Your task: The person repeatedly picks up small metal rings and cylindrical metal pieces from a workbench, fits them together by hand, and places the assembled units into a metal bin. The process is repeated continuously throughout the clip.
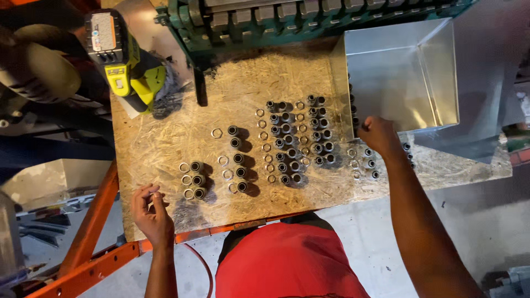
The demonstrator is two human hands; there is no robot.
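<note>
My left hand (149,209) rests at the near left edge of a chipboard worktop (160,138), fingers curled around a small metal ring. Just right of it stand three short metal fittings (197,180), each beside a loose ring. My right hand (379,134) is closed at the near left corner of an open sheet-metal box (408,72); I cannot see what it grips. Several fittings with rings stand in rows across the middle (292,140), and a few more (369,163) sit below my right hand.
A yellow and black cordless drill (124,60) lies at the board's far left corner. A green machine (287,19) runs along the far edge. An orange steel frame (94,243) carries the board. A second metal sheet (475,140) lies at the right.
</note>
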